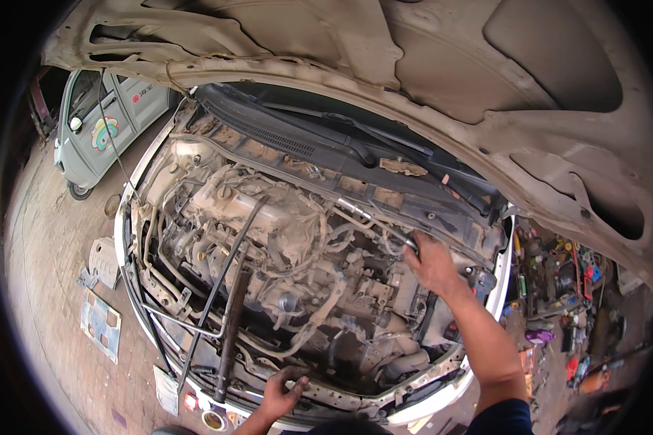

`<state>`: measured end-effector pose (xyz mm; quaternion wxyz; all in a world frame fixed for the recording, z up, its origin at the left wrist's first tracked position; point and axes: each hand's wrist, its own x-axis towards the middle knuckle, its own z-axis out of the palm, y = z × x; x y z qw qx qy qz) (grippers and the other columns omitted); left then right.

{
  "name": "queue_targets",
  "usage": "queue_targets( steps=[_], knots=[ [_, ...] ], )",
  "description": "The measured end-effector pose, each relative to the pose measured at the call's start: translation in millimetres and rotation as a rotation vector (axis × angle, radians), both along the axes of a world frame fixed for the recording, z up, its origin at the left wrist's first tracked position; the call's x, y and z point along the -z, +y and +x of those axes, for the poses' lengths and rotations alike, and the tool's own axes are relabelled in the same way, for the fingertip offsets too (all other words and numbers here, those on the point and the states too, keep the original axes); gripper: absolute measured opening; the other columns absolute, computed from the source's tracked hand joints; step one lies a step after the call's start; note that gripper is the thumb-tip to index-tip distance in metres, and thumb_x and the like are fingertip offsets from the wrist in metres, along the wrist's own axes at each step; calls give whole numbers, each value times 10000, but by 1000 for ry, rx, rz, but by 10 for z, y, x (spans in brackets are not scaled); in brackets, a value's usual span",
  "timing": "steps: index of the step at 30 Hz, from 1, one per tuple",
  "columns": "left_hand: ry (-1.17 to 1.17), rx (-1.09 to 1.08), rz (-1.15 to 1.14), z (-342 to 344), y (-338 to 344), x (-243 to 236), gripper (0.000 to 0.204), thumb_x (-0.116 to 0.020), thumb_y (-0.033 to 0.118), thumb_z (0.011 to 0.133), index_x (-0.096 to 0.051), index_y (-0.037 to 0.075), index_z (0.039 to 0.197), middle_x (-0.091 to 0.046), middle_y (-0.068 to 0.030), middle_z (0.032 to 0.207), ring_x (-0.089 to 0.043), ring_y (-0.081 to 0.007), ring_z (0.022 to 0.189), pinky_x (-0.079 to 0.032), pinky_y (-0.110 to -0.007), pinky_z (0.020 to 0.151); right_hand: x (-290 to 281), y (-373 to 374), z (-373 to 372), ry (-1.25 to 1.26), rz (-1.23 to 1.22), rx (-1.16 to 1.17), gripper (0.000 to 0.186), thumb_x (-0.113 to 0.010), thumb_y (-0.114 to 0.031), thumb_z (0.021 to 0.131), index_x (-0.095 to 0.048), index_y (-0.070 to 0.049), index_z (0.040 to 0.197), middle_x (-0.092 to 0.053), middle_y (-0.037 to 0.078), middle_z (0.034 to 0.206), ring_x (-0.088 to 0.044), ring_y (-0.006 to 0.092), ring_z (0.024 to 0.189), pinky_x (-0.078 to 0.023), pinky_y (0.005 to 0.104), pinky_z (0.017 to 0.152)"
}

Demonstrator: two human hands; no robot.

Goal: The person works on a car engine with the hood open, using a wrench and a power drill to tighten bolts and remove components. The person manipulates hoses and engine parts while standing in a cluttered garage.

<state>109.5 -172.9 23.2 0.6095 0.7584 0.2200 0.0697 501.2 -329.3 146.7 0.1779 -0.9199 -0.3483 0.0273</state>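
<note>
My right hand [434, 264] is closed around the near end of a long silver socket wrench [359, 212], which slants over the back right of the dusty engine bay toward the windshield cowl. Its far tip lies among hoses, so I cannot tell if it sits on a fastener. Down at the front edge of the bay, my left hand [279, 397] is by the front crossmember with thumb and fingers apart and nothing in it. The engine [247, 210] is coated in dirt. A dark metal bar [232, 333] leans across its front, left of my left hand.
The raised hood [442, 72] hangs overhead. A thin L-shaped bar [185, 322] lies at the bay's front left. Tools and parts [558, 290] clutter the ground at right. A pale small vehicle [102, 123] stands at far left, with a flat metal plate [100, 326] on the paving.
</note>
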Motion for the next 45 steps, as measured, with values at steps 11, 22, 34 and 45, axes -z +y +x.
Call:
queue_targets(
  steps=[11, 22, 34, 45],
  knots=[
    [5, 505, -814, 960, -1061, -582, 419, -542, 316, 1057, -580, -36, 1281, -643, -61, 1073, -580, -137, 954, -479, -287, 847, 408, -1492, -2785, 1340, 862, 164, 311, -515, -271, 1066, -592, 13, 1165, -535, 27, 747, -427, 73, 581, -325, 232, 511],
    [-6, 516, -1310, 778, -2115, -982, 459, -564, 303, 1030, -502, -18, 1352, -611, -186, 1296, -597, -314, 1194, -457, -463, 1040, 396, -2366, -4078, 969, 807, 595, 382, -479, -324, 1083, -641, -20, 1250, -545, 9, 762, -504, 107, 721, -452, 288, 672],
    [133, 443, -1285, 793, -2677, -622, 191, -524, 252, 1059, -541, 63, 1082, -548, -54, 888, -499, -162, 783, -423, -321, 733, 719, -2798, -5161, 1067, 941, 772, 405, -510, -384, 1058, -618, -29, 1221, -650, 71, 894, -637, 173, 760, -521, 333, 709],
    [642, 606, -1133, 376, -3404, -166, 265, -514, 321, 1060, -596, 72, 1101, -553, -12, 795, -527, -140, 695, -483, -310, 707, 670, -2973, -5793, 614, 611, 1032, 500, -512, -415, 1033, -604, 58, 1169, -663, 296, 939, -641, 466, 908, -507, 497, 823]
  ],
)
